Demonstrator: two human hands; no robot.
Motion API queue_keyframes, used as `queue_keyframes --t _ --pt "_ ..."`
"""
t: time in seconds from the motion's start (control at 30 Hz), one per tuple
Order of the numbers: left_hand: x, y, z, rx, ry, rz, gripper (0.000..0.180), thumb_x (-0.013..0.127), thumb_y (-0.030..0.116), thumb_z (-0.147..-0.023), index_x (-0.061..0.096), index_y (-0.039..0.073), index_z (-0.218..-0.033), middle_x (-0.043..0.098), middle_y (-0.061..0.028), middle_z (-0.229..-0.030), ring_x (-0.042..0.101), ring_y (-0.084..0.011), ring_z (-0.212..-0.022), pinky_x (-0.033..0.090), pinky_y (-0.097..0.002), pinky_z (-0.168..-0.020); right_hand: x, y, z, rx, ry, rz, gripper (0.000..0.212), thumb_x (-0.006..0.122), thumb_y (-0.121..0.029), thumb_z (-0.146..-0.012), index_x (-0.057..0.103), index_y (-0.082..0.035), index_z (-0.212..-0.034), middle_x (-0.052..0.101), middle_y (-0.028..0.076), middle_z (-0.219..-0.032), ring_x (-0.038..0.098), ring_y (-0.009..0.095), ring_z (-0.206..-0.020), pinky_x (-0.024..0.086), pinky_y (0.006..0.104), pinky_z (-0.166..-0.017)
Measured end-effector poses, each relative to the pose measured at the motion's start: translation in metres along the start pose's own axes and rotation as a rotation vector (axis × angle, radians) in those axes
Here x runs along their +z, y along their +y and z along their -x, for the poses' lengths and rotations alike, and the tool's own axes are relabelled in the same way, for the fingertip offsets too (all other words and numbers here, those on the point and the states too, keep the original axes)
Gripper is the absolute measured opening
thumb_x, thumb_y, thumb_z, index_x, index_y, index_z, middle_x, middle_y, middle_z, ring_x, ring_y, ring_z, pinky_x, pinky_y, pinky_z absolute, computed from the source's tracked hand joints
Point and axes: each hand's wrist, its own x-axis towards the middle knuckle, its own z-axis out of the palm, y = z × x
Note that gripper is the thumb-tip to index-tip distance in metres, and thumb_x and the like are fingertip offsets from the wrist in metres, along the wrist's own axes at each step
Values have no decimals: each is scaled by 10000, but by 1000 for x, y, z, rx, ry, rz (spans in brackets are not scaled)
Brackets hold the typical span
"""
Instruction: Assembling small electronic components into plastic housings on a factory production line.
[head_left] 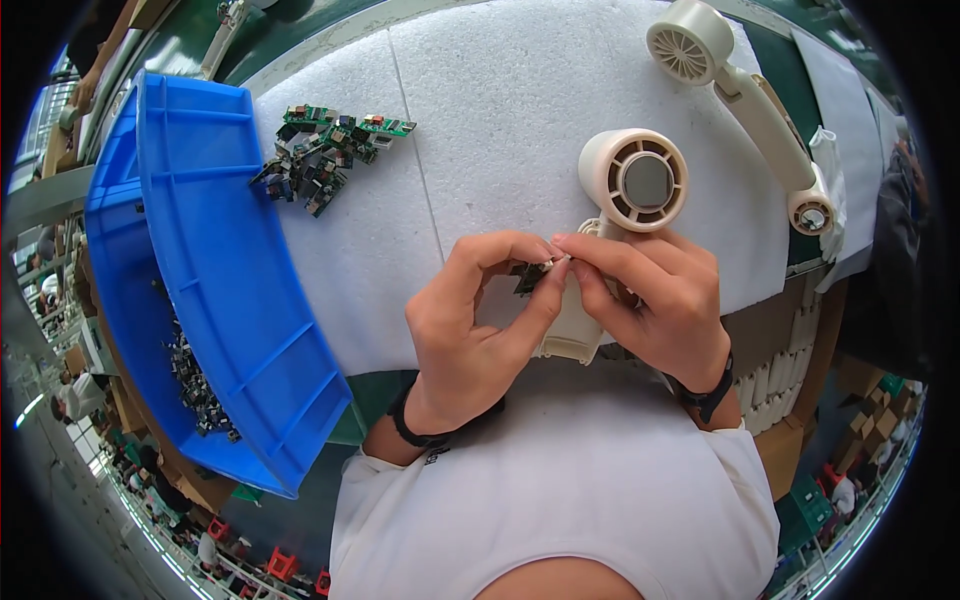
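My left hand (pixel 478 318) pinches a small dark circuit board (pixel 528 277) between thumb and index finger. Against its edge, the fingers of my right hand (pixel 655 288) close on a small white piece that looks like a connector. Both sets of fingertips meet there, hiding most of the joint. Under and between my hands lies a cream handheld fan, its round head (pixel 635 180) pointing away from me and its handle (pixel 572 322) toward me. The handle is partly covered by my fingers. My right hand rests over the fan's neck.
Loose green circuit boards (pixel 335 150) are heaped on the white foam sheet (pixel 500 90). A blue bin (pixel 235 270) at the left holds many small dark parts (pixel 195 390). Another cream fan (pixel 745 105) lies at the far right. Cardboard boxes (pixel 785 445) stand lower right.
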Motion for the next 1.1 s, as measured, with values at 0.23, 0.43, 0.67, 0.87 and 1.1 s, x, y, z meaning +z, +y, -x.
queue_keyframes --t 0.23,0.43,0.67,0.87,1.1 --pt "-3 4 4 -19 11 -40 331 736 -141 -826 579 -18 -1089 692 -127 -1022 694 -182 -969 566 -293 -862 9 -2 1 52 62 -26 197 763 -7 -753 764 -75 -938 712 26 -763 552 105 -529 431 252 -465" --pt "-6 10 1 -117 16 79 360 739 -127 -832 594 -32 -1148 702 -151 -1069 698 -197 -1001 597 -292 -829 8 -2 0 43 92 -26 143 760 -16 -751 752 -67 -884 705 19 -745 547 102 -525 412 244 -457" --pt "-12 10 -3 -129 -73 116 345 707 -105 -866 675 -29 -1201 687 -134 -1146 695 -175 -1018 615 -291 -822 3 -2 1 80 90 -80 116 753 -18 -754 740 -63 -861 690 19 -718 545 106 -528 389 250 -451" --pt "-22 3 -5 -83 -231 147 389 655 -115 -897 662 -6 -1271 638 -138 -1209 681 -179 -1035 610 -285 -856 4 0 1 53 122 -96 99 747 -14 -763 736 -57 -851 679 18 -700 532 99 -514 378 254 -448" --pt "-21 7 -3 -135 -196 150 346 643 -113 -910 671 -21 -1243 636 -130 -1166 688 -184 -1005 604 -278 -854 2 1 4 67 22 -164 93 737 -5 -776 729 -41 -862 673 21 -689 508 94 -476 373 236 -443"
